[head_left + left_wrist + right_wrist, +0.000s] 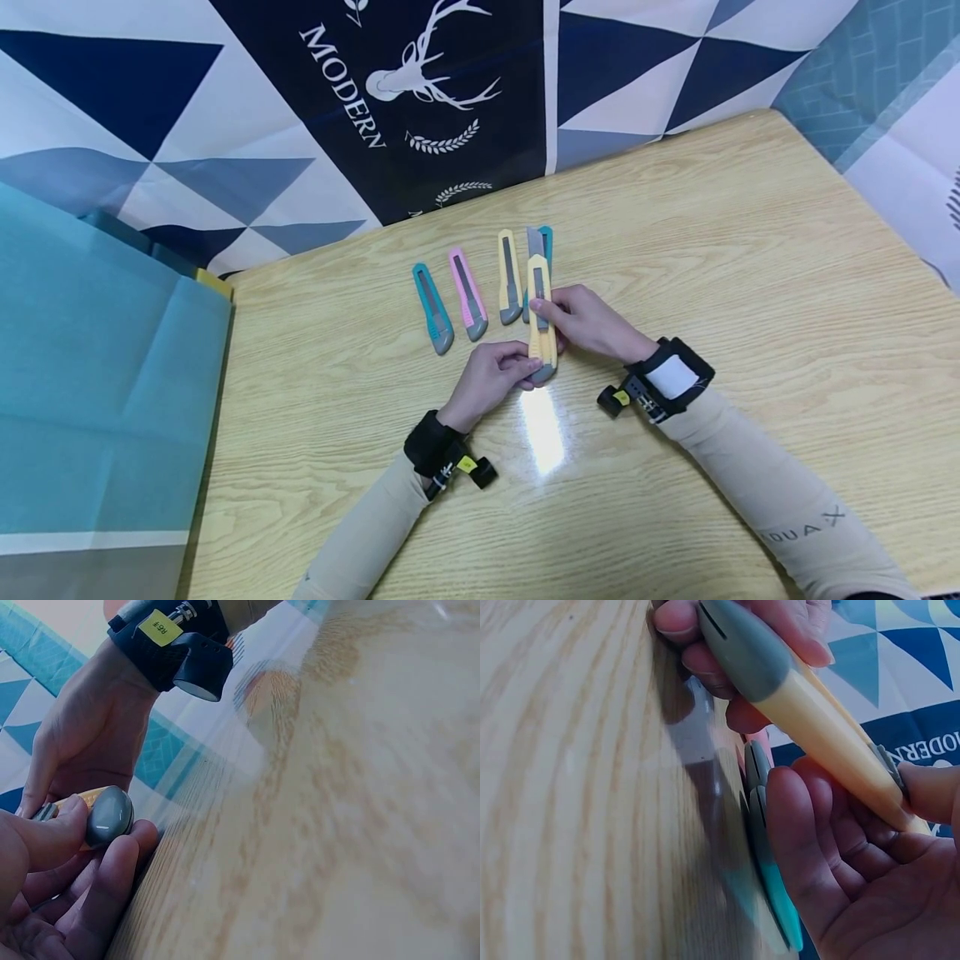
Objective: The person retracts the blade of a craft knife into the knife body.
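Note:
Both hands hold a pale yellow utility knife point(537, 343) above the table, its blade point(535, 242) extended from the far end. My left hand point(487, 379) pinches the grey end cap point(110, 817) between thumb and fingers. Higher up the body, my right hand point(596, 325) grips the knife with the thumb at the grey slider point(889, 766). Behind the held knife, a teal utility knife point(548, 242) lies partly hidden. Just left of it rests another yellow utility knife point(510, 279).
Farther left on the wooden table point(315, 417) lie a pink utility knife point(468, 296) and a teal utility knife point(432, 307). A patterned cloth point(450, 92) with a deer head hangs along the back edge. Light blue cloth point(97, 375) covers the left side.

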The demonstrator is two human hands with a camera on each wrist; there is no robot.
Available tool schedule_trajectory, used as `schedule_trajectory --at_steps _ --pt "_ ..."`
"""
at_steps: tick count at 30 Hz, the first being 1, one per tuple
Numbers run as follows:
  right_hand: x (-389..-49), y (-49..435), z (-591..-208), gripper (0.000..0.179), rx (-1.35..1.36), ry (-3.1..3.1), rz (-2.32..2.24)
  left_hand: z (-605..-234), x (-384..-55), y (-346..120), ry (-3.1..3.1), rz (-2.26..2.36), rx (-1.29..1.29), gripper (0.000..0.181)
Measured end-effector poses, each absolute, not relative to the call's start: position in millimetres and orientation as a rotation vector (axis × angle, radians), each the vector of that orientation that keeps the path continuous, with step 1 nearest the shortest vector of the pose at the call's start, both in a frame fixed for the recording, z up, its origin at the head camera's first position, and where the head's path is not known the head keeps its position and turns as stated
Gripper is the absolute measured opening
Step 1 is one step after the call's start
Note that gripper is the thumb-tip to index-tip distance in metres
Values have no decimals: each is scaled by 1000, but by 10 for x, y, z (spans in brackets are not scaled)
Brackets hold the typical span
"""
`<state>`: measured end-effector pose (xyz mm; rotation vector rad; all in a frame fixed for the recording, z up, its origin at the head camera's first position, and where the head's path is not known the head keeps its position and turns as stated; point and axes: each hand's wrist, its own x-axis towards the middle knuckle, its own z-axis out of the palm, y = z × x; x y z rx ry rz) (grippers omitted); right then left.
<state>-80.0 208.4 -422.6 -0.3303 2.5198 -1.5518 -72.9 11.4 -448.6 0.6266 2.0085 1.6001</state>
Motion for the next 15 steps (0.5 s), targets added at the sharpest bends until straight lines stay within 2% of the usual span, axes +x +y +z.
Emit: schedule_trajectory --at_steps 6,15 --pt "-797 2076 -4205 35 -336 2523 -1544 -4225 -663 130 2019 1563 633 15" --pt "-795 2082 -4204 34 -347 2540 -1536 -4212 -655 128 2015 1566 645 15"
